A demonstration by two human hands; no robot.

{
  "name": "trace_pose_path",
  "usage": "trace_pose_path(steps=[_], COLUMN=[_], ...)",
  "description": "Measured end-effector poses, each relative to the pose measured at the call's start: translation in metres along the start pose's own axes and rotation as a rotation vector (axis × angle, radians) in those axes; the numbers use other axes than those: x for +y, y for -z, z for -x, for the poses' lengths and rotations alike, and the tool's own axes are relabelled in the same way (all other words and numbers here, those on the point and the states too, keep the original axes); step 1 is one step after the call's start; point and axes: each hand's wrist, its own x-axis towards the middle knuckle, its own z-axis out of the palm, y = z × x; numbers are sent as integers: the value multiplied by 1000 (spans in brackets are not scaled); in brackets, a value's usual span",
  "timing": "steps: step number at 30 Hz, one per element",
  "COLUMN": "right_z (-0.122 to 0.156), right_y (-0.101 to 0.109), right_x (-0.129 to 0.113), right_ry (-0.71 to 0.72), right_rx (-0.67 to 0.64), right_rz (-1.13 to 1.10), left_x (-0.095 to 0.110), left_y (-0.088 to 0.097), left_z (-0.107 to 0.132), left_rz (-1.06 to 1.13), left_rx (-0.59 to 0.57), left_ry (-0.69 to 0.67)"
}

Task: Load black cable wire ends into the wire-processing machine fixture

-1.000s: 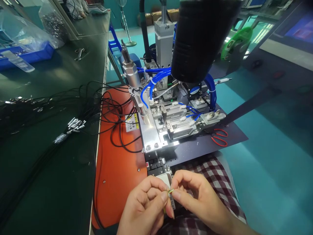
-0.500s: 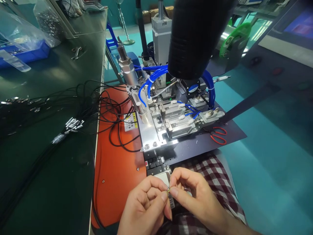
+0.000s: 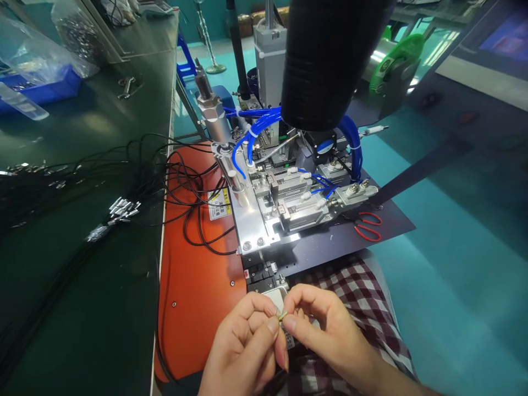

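Note:
Between my fingertips, low in the head view, are thin yellow-green wire ends [image 3: 282,316]. My left hand [image 3: 251,341] pinches them from the left with thumb and forefinger. From the right, the thumb and forefinger of my right hand [image 3: 325,330] close on the same wires, the two pinches almost touching. Most of what lies within the fingers is hidden. Just behind the hands is a small whitish plate [image 3: 275,297] at the front of the machine.
Ahead stands a metal bench machine [image 3: 305,203] with blue air tubes, on an orange base [image 3: 198,308]. Red-handled scissors [image 3: 368,226] lie to its right. Black cables [image 3: 193,181] run from the green table [image 3: 103,308] at left, where a bundle with metal connectors [image 3: 124,210] rests.
More of the yellow-green wire ends shows between my fingertips, as the fingers have shifted slightly apart. Both hands keep their pinch in nearly the same place.

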Motion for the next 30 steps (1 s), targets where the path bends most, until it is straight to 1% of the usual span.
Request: trace_pose_path(steps=[5, 9, 13, 17, 21, 28, 30], right_z=[4, 4, 2, 2, 2, 2, 4], right_y=[2, 4, 2, -1, -1, 0, 0], right_x=[3, -3, -8, -6, -3, -1, 1], right_ry=[-8, 24, 20, 28, 24, 17, 39], right_rx=[0, 11, 6, 36, 22, 8, 20], right_rz=[58, 30, 10, 13, 5, -9, 23], left_x=[-1, 0, 0, 1, 1, -2, -3], left_y=[0, -1, -1, -2, -3, -2, -2], left_z=[0, -1, -2, -1, 1, 0, 0], left_rz=[-18, -38, -29, -31, -33, 0, 16], left_rx=[-20, -29, -31, -33, -9, -15, -13], left_ry=[35, 32, 26, 26, 22, 20, 15])
